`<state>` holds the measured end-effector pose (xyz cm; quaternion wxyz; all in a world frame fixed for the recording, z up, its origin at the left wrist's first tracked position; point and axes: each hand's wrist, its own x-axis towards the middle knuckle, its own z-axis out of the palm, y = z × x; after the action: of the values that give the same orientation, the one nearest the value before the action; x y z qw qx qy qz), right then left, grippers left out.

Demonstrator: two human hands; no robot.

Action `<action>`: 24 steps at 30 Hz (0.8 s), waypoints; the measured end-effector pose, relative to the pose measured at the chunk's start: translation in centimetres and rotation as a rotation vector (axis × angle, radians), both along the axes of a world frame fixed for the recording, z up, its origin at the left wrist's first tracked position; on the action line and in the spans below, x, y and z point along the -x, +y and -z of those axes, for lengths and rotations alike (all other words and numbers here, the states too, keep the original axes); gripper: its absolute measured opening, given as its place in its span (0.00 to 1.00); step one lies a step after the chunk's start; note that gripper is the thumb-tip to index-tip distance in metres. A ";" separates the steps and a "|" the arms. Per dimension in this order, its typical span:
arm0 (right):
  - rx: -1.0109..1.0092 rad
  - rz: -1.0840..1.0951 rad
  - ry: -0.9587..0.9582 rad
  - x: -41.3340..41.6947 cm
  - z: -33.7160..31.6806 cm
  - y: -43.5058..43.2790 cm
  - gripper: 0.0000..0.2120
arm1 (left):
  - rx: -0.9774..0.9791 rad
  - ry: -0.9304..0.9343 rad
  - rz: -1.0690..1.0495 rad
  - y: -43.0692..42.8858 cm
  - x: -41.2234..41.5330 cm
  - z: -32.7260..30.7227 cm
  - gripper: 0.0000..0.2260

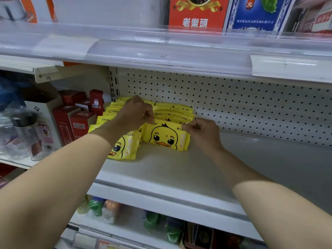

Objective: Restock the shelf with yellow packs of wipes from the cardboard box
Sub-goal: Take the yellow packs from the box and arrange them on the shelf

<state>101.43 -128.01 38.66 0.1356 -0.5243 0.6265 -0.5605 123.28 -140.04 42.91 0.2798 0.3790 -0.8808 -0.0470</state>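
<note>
Your left hand point(135, 112) and right hand point(201, 129) each pinch a top corner of the front yellow plastic duck-face wipes pack point(166, 134), held upright btwn them at the head of the right-hand row on the white metal shelf point(161, 169). A 2nd row of the same packs point(124, 146) stands just left, under your left wrist. Red cartons point(71, 121) sit further left.

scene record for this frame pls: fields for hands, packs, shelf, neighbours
left hand: fingers pinching top left corner of front pack
right hand: fingers pinching its top right corner
front pack: yellow, duck face, upright, heads right row
left row: upright packs, partly hidden by left forearm
shelf: bare right of the packs; pegboard behind
red boxes: left of packs
cardboard box: not in view
</note>
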 end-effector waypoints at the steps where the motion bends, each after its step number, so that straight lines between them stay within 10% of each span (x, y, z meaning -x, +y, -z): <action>1: 0.002 0.016 0.004 0.1 -0.1 -0.2 0.05 | 0.075 -0.027 -0.006 0.0 0.3 -0.2 0.04; 8: 0.004 -0.002 0.014 0.4 0.2 -0.5 0.04 | 0.098 -0.157 -0.018 -0.2 0.7 0.1 0.09; 24: -0.091 -0.005 -0.202 1.5 0.2 -2.9 0.02 | -0.195 0.254 -0.095 -1.8 4.0 1.7 0.04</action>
<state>99.94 -130.90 38.46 0.2233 -0.4600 0.6330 -0.5812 119.28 -141.85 41.19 0.3529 0.4366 -0.8106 -0.1666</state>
